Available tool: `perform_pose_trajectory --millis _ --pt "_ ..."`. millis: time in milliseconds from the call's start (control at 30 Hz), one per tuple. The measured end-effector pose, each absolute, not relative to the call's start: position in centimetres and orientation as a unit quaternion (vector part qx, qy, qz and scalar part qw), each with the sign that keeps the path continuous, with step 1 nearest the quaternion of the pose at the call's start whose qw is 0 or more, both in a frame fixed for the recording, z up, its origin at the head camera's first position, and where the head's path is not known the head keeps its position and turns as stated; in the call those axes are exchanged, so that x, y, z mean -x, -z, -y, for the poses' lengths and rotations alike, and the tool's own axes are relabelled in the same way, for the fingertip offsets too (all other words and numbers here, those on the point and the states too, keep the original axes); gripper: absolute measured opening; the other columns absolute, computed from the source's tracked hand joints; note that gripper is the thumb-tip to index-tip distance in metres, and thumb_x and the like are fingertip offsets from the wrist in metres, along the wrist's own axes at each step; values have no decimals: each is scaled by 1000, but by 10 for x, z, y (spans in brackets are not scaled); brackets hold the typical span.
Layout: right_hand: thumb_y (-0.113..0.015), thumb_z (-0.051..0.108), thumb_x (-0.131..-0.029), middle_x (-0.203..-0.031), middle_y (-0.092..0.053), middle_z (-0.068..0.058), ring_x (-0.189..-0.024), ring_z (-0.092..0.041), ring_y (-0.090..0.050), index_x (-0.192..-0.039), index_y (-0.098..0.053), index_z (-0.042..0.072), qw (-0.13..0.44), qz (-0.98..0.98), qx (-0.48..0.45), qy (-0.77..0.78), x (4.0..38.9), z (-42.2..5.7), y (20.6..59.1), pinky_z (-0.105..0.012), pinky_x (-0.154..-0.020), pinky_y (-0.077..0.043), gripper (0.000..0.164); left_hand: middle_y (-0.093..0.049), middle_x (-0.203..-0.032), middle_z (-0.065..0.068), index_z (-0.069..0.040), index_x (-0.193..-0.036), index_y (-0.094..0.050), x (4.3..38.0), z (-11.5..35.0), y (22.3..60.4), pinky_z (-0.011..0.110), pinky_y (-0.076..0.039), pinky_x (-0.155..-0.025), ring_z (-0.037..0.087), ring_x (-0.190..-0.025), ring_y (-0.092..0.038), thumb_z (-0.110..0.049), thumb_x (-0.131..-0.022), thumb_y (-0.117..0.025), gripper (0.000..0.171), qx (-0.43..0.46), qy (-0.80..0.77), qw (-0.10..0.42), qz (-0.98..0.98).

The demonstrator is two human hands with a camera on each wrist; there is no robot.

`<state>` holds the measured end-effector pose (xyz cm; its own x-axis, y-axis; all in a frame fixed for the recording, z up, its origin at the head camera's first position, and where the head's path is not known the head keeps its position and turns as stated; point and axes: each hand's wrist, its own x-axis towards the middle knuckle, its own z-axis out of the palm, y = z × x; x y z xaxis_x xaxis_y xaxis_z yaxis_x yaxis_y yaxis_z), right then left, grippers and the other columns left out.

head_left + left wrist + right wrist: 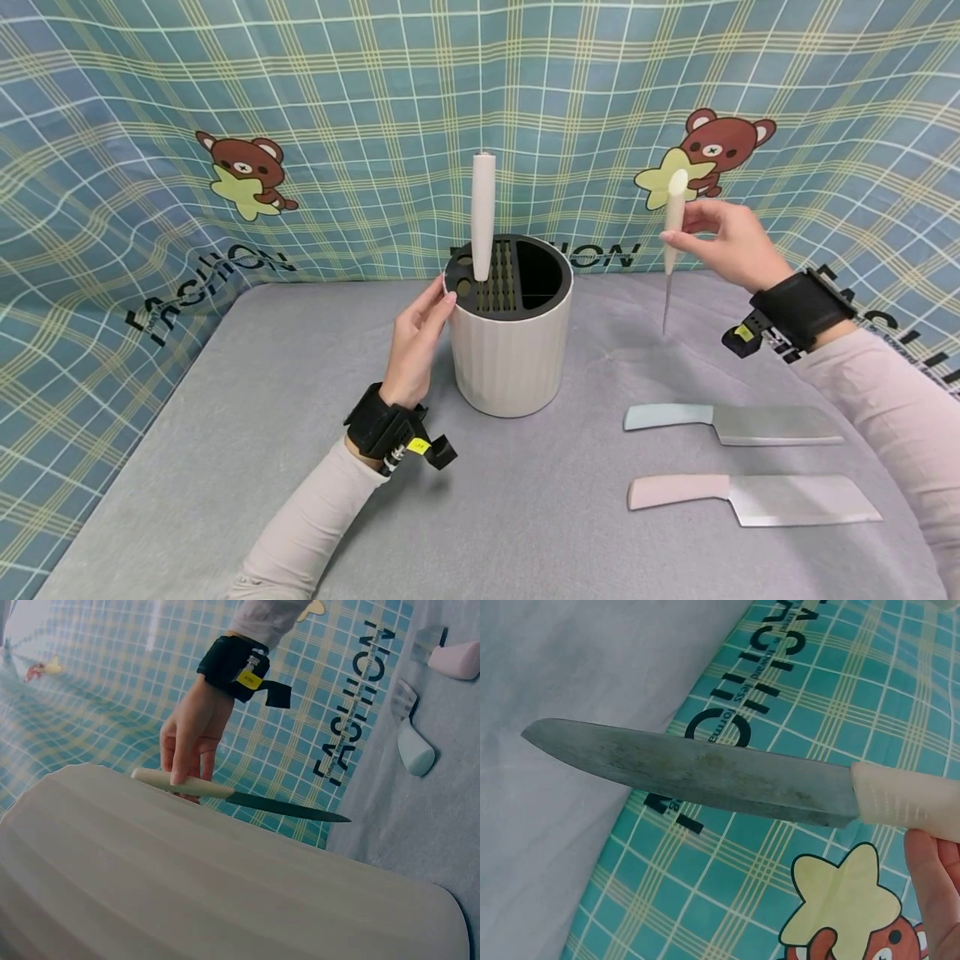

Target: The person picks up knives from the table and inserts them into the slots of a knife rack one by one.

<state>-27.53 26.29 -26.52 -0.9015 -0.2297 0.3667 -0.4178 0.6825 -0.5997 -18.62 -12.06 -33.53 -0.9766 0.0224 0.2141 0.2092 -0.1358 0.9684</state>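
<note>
Right hand (pixel 731 237) pinches the cream-handled knife (pixel 671 260), blade down, over the table (pixel 225 433) near its far edge, right of the knife block (pixel 510 362); left hand (pixel 412 343), unclenched, touches the block. A slack pinch could let the knife swivel; a sideways push could tip the block.
</note>
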Motion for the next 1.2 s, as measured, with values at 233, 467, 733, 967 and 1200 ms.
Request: perform_pose_trajectory --millis 233,467,733,967,1200 --pt "-67 28 -93 -99 -61 17 -91 13 -53 -119 -62 4 128 889 -143 -416 273 -264 265 -9 -72 -44 36 -29 -158 4 -8 -152 -31 186 120 335 26 -30 -120 15 -142 -33 -23 -102 -51 55 84 747 63 656" --pt "-66 15 -93 -91 -65 19 -83 4 -63 -111 -66 13 134 832 -146 -519 271 -262 263 -7 -68 -49 18 -30 -158 4 -8 -152 -31 187 120 336 26 -30 -120 15 -141 -34 -23 -102 -50 55 82 745 65 659" --pt "-66 -3 -89 -95 -70 -3 -88 -10 -68 -110 -66 4 103 664 -182 -718 268 -258 265 -17 -80 -60 21 -31 -157 3 -8 -151 -32 187 119 336 24 -31 -118 12 -140 -34 -22 -102 -50 54 80 745 63 659" --pt "-60 -11 -89 -99 -68 -12 -93 -17 -69 -110 -65 -5 87 563 -203 -796 267 -254 262 -25 -85 -61 22 -31 -157 3 -8 -151 -32 187 119 336 25 -30 -119 13 -141 -34 -23 -102 -51 55 81 745 65 658" --pt "-55 -17 -89 -104 -67 -19 -100 -25 -68 -111 -60 -12 82 476 -219 -848 268 -251 256 -32 -90 -59 23 -29 -158 3 -9 -152 -31 187 121 336 25 -30 -119 13 -141 -34 -23 -102 -50 55 85 743 64 661"
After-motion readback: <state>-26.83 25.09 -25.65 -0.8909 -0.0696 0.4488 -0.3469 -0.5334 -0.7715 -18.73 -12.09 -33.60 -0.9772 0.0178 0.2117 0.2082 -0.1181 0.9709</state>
